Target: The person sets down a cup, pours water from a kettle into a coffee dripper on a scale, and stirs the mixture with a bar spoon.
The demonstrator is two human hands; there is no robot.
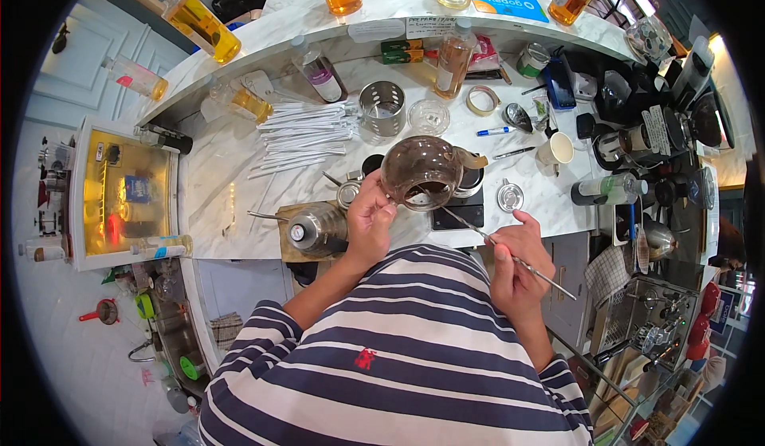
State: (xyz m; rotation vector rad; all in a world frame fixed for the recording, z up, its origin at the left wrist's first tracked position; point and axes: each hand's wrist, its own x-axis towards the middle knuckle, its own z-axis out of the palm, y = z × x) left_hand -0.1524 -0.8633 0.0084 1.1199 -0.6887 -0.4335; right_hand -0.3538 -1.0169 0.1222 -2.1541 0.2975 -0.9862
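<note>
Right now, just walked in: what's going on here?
A person at a marble counter holds a tilted glass pot in the left hand, with something dark inside. The right hand grips a long metal rod, its tip near the pot's rim; I can't tell whether it's inside. A metal kettle stands to the left, and wrapped straws lie farther back.

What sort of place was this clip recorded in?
Probably a café or drinks bar: the left hand holds a glass pot, what look like white straws lie bundled on the counter, and bottles of amber liquid stand around.
</note>
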